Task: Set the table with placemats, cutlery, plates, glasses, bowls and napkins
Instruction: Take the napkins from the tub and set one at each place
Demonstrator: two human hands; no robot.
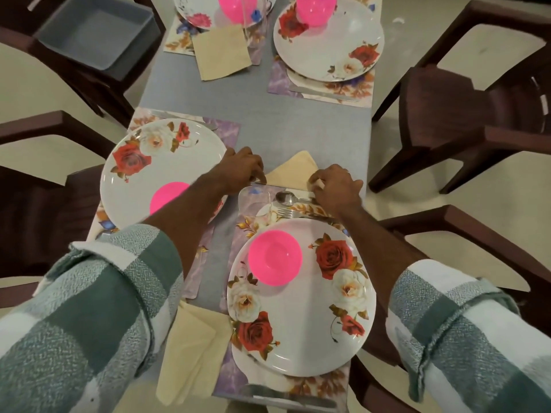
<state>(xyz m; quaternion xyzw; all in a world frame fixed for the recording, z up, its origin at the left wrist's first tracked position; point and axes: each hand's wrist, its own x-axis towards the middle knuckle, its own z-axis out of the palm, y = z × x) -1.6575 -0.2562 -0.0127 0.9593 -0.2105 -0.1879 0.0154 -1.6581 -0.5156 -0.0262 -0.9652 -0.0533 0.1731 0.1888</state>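
While both sets of fingers are curled down onto the cream napkin point(293, 171), I can see my left hand point(242, 168) pinching its near left edge and my right hand point(337, 186) gripping its right corner, a fold of the cloth showing between thumb and fingers. That napkin lies on the grey table point(298, 126), touching the far edge of the near right placemat point(253, 201).

Just under my right hand a spoon point(286, 198) and a fork point(283, 212) lie side by side on that mat, with a clear glass point(262, 204) beside them; its outline is faint, so I cannot tell exactly where it stands. Nearer to me on the same mat sits a rose-patterned plate point(301, 317) carrying a pink bowl point(275, 257).

Under my left forearm is a second flowered plate point(143, 174) with another pink bowl point(168, 198) partly hidden by the arm. A second cream napkin point(190, 347) lies at the near left, touching the near plate's mat.

Farther off, two more settings hold plates with pink bowls, and a third napkin point(222, 52) lies between them. Dark brown chairs point(465, 120) ring the table, one at far left bearing a grey tray point(98, 31).
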